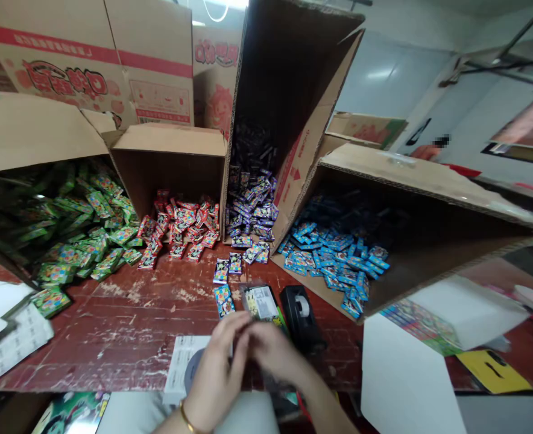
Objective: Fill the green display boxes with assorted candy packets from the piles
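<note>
My left hand (219, 364), with a gold bracelet at the wrist, meets my right hand (273, 349) over the table's near edge. Both have curled fingers, blurred by motion; whatever lies between them is hidden. Just beyond the fingertips is a blue packet (223, 300), with two purple packets (221, 271) behind it. A clear-wrapped card pack (263, 302) lies by my right hand, beside a black tape dispenser (301, 316). Partly under my left hand are a grey round object (193, 371) and a white printed sheet (179, 361).
Cardboard boxes on their sides spill green packets (85, 241), red packets (185, 223), purple packets (251, 211) and blue packets (334, 253) onto the red table (126, 319). A white open carton (404, 374) stands at right, near a yellow card (492, 371). A person (429, 150) is behind.
</note>
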The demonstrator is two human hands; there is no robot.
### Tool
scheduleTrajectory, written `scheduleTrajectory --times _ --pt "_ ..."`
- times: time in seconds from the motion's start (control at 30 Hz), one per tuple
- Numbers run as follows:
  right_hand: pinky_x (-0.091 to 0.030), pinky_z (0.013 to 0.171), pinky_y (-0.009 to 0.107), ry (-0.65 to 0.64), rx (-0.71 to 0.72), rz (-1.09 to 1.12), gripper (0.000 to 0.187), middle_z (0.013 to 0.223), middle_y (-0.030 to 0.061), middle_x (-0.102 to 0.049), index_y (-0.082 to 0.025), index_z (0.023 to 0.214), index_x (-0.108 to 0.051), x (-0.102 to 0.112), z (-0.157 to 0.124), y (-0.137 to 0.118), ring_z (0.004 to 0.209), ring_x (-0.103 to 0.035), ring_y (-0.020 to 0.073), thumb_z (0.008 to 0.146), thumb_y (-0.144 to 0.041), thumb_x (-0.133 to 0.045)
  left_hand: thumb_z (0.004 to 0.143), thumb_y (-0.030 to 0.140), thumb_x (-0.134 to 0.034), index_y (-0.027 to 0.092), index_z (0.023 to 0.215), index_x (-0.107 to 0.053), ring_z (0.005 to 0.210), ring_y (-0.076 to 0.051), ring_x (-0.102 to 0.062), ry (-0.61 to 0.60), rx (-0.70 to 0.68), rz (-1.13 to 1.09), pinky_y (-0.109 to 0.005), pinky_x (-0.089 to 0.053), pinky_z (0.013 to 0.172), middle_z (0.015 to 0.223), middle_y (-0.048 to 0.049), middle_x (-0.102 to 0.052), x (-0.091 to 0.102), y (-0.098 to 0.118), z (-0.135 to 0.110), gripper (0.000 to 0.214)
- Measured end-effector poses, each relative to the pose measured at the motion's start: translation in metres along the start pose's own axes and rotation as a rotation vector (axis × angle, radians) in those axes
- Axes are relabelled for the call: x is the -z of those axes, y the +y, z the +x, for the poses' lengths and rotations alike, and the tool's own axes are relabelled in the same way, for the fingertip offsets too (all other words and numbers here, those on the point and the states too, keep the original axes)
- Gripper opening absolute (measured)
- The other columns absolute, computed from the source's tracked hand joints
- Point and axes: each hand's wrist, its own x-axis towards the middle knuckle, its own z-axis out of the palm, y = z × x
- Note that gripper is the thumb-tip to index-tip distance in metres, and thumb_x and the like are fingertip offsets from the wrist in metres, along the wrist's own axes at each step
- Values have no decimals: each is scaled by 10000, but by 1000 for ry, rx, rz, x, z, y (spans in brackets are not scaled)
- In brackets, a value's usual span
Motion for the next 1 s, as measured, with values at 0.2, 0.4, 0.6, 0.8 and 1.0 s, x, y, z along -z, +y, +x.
scheduleTrajectory --times 0.2,0.4,0.6,0.8,1.0 --pt "-455 763 307 -186 -241 -257 189 858 57 -628 -146 785 -646 9 64 72 848 -577 200 634 -86 -742 735 201 -585 129 1404 -364 1288 -360 -426 -188 -276 704 -499 -502 953 1438 -177 -411 -112 -71 -48 708" --pt "-319 505 216 -478 -313 -326 297 478 -78 -483 -157 515 -592 13 101 83 514 -453 108 391 -197 -859 833 339 -515 140 1315 -504 1196 -323 -543 -108 -327 820 -457 -530 894 1349 -146 -542 -115 -69 -42 522" --pt "-261 468 215 -366 -303 -339 239 470 -64 -461 -153 529 -573 72 62 25 496 -403 93 639 -295 -731 755 308 -629 115 1326 -470 1230 -356 -502 -140 -317 613 -480 -515 901 1372 -210 -495 -51 -14 -11 623" --pt "-380 492 219 -11 -330 172 188 594 -9 -577 -155 674 -609 69 -11 -68 543 -495 126 740 -330 -593 905 202 -420 130 1402 -300 1214 -270 -531 198 -164 495 -433 -496 947 1360 -178 -525 11 55 11 517" --pt "-468 602 255 158 -257 245 123 646 28 -656 -162 663 -635 35 -34 -90 618 -588 160 740 -252 -602 932 270 -433 137 1182 -524 884 -226 -698 235 -272 436 -345 -579 744 1023 -118 -730 35 57 3 298"
